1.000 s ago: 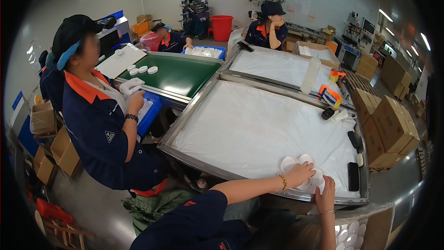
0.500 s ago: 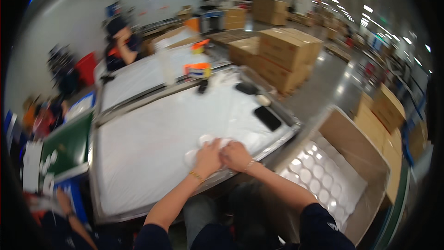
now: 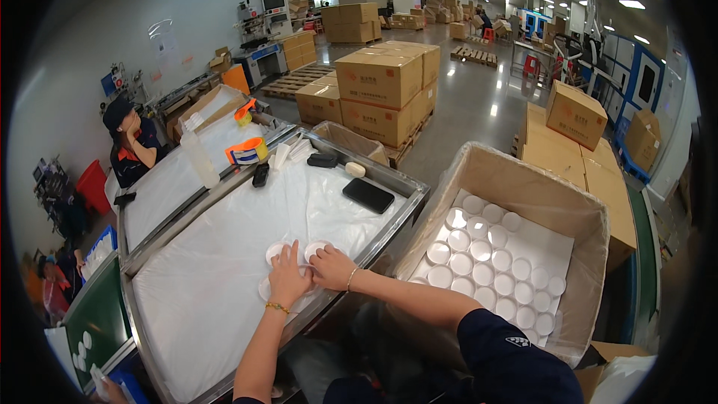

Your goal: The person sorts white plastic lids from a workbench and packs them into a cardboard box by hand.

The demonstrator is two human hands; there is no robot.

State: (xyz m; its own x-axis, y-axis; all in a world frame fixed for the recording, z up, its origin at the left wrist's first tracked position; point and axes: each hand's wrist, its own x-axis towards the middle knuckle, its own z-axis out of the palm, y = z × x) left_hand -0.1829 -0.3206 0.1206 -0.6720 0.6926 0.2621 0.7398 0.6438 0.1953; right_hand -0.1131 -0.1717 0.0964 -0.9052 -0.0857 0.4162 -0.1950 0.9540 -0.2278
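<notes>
Several shallow white round lids lie together near the front edge of the plastic-covered table (image 3: 217, 292). My left hand (image 3: 289, 278) rests over them with its fingers stretched forward and apart. One lid (image 3: 275, 251) shows past its fingertips, and another is partly hidden under the palm. Close beside it, my right hand (image 3: 333, 269) has its fingers bent onto the edge of a white round lid (image 3: 317, 248). The two hands nearly touch, and they hide part of the group.
A lined carton (image 3: 516, 172) at the right holds rows of white lids on a white sheet. Farther back on the table lie a black phone (image 3: 368, 195), a black pouch (image 3: 322, 159) and a tape roll (image 3: 247, 151). A person (image 3: 131, 142) sits at the far left; stacked cartons (image 3: 381, 90) stand behind.
The view has turned toward the right, so the lined carton shows more fully. My hands stay at the lids, now slightly more apart, with lids showing beyond the fingertips.
</notes>
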